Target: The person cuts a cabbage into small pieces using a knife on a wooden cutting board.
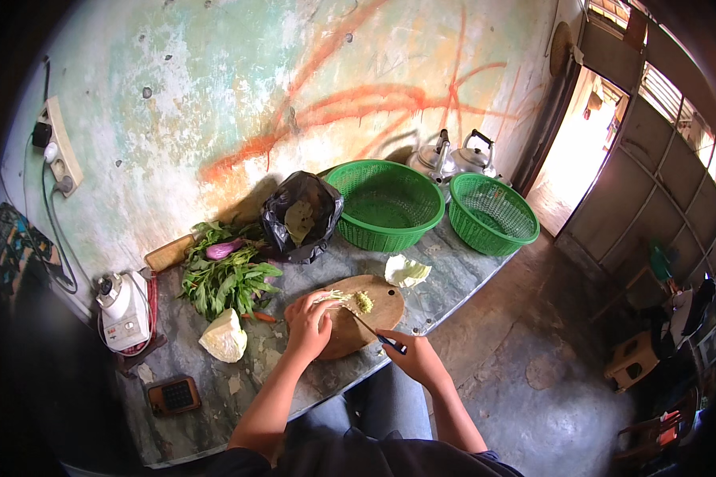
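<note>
My left hand [310, 325] holds down a bundle of thin pale green stalks [336, 296] on an oval wooden cutting board [349, 343]. In my right hand [414, 358] is a knife [364, 324] with a dark blue handle, its tip close to the stalks. A small heap of finely chopped green pieces [364, 302] lies on the board just beyond the blade. Past the board's far right edge rests a loose cabbage leaf [407, 271]. To the left of my left hand are a cut cabbage piece [224, 337] and a carrot [259, 317].
Leafy greens [232, 283] with a purple eggplant [224, 249] lie left of an open black plastic bag [303, 217]. Two green plastic baskets [385, 229] [492, 235] and metal kettles [471, 158] stand along the wall. A blender base [122, 316] and a phone [174, 396] are at left.
</note>
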A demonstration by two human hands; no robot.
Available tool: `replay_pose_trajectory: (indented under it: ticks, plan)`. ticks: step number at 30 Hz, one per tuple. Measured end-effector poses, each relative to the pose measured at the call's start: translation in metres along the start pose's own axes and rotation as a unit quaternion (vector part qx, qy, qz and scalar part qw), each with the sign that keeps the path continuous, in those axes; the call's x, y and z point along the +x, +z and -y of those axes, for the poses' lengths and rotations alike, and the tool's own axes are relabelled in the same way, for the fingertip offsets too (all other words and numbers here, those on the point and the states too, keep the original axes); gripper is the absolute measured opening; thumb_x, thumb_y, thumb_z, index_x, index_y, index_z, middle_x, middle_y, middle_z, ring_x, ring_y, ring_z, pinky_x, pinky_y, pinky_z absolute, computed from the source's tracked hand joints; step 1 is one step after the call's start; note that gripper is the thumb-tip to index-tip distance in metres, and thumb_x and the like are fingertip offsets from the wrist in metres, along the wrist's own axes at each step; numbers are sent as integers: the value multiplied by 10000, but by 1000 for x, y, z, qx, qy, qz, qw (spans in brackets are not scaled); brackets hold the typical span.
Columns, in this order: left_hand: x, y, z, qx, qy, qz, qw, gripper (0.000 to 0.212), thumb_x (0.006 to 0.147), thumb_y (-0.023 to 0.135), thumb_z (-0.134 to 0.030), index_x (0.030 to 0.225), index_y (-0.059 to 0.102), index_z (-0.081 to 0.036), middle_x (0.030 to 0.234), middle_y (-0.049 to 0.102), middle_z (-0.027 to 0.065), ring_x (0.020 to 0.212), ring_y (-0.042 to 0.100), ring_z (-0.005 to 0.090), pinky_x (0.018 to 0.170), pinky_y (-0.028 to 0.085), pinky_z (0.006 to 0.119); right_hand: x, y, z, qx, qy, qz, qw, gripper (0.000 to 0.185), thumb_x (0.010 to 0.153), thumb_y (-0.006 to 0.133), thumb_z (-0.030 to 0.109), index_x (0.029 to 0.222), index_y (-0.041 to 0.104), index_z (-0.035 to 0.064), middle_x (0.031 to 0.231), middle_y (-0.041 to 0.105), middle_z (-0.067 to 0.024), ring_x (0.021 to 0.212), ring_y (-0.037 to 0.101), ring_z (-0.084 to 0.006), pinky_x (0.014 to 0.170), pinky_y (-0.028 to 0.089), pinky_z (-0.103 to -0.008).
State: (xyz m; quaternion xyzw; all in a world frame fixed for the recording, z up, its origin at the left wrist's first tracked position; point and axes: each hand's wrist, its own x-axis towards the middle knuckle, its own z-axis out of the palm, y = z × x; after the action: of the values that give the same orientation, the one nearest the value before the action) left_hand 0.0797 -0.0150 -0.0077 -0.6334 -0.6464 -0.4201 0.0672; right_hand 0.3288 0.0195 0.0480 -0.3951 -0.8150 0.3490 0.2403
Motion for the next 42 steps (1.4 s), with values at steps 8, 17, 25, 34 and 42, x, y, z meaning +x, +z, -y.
replay_pose_trajectory:
  ticks: [8, 17, 25, 34, 42]
  plan:
    - [-4, 9, 6, 30, -23, -32, 999, 341, 807, 663, -69, 1119, 684, -206, 1229, 611, -2, 1183, 554, 246, 1014, 343, 460, 0, 6, 2, 33, 27, 18, 999, 343, 924, 669, 173, 1265, 696, 154, 793, 689, -201, 698, 666, -267, 712, 532, -388]
    - [-6, 12, 7, 56, -44, -10, 997, 311, 819, 678, -105, 1114, 679, -201, 1247, 593, 3, 1186, 545, 254, 1026, 332, 481, -6, 5, 2, 41, 44, -11, 998, 345, 920, 681, 182, 1264, 698, 159, 793, 690, -200, 700, 669, -276, 710, 535, -388]
    - [1, 7, 1, 48, -57, -18, 997, 301, 829, 688, -121, 1122, 674, -188, 1266, 583, 9, 1203, 535, 259, 1027, 325, 495, -9, 1, 3, 48, 54, -19, 997, 358, 919, 687, 192, 1277, 693, 179, 850, 710, -208, 726, 688, -279, 730, 543, -388]
    - [29, -1, 8, 94, 3, 58, 994, 236, 775, 803, -235, 978, 701, -172, 1117, 581, -11, 1095, 520, 220, 999, 309, 455, -20, 1, -1, 105, 120, -8, 987, 371, 942, 674, 185, 1312, 673, 178, 808, 706, -148, 691, 636, -167, 700, 530, -355]
    - [22, 1, 20, 94, 29, 48, 994, 168, 786, 802, -277, 868, 687, -186, 1064, 597, -54, 1076, 522, 196, 950, 298, 444, -27, -1, -4, 127, 146, -12, 981, 384, 946, 673, 170, 1329, 666, 177, 797, 689, -87, 701, 586, -111, 701, 517, -313]
